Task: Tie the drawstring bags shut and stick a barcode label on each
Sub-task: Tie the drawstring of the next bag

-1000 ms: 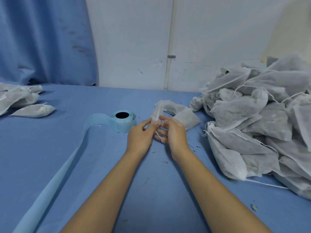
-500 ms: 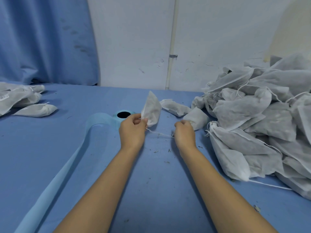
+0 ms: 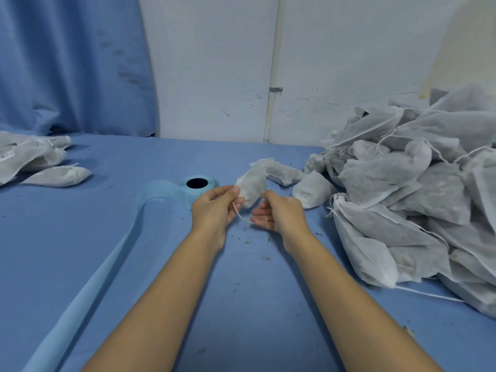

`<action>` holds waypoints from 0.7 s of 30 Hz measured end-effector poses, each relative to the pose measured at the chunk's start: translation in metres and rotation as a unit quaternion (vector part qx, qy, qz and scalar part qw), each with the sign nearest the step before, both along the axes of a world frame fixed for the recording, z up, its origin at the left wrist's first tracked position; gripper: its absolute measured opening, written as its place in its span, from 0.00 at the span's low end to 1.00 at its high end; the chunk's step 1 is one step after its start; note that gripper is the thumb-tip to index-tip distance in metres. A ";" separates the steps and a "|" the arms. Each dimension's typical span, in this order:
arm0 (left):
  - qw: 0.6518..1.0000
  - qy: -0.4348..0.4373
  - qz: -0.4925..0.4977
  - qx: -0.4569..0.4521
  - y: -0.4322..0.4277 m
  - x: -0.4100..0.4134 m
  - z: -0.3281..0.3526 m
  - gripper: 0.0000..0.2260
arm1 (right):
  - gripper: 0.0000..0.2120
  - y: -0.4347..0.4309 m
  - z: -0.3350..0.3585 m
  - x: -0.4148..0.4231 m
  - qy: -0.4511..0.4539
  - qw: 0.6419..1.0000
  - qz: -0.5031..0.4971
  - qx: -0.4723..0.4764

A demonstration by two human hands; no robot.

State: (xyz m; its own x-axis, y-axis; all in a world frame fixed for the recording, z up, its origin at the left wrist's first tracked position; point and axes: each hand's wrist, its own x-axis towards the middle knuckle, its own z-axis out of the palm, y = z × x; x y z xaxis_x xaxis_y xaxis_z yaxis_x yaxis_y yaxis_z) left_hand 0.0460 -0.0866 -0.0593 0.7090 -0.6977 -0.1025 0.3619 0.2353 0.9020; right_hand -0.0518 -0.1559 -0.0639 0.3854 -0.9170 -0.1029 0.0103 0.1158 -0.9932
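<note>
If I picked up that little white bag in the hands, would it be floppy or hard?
Probably floppy: the bag bends over where the left hand pinches it. Likely light too, since one small pinch seems to hold it up. Its thin string droops loosely, so it would probably dangle.

The table (image 3: 80, 237) is being covered by matt blue woven cloth. A small white drawstring bag (image 3: 252, 187) is being shown as thin, fuzzy non-woven fabric, and the pale blue label roll (image 3: 188, 194) as smooth, faintly glossy paper.
</note>
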 end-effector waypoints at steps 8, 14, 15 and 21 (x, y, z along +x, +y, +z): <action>0.957 -0.219 0.077 0.171 -0.003 -0.001 -0.012 0.13 | 0.08 0.006 -0.004 0.005 0.032 0.990 -0.017 -0.136; 0.985 -0.132 -0.040 0.108 -0.001 -0.005 -0.006 0.06 | 0.10 0.011 0.000 0.003 0.081 0.971 -0.093 -0.207; 0.987 -0.118 -0.053 0.098 -0.001 -0.006 -0.004 0.07 | 0.12 0.012 -0.001 0.004 0.099 0.971 -0.083 -0.201; 0.983 -0.124 -0.097 0.094 0.000 -0.010 -0.001 0.10 | 0.08 0.017 -0.002 0.009 0.022 0.998 0.009 -0.062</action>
State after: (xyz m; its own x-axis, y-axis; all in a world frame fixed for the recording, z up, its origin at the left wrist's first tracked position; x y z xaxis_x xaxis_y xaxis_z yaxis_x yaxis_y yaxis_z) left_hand 0.0359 -0.0863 -0.0601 0.5838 -0.8077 -0.0825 0.1466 0.0048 0.9892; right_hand -0.0424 -0.1392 -0.0655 0.3998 -0.9166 -0.0061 -0.0338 -0.0081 -0.9994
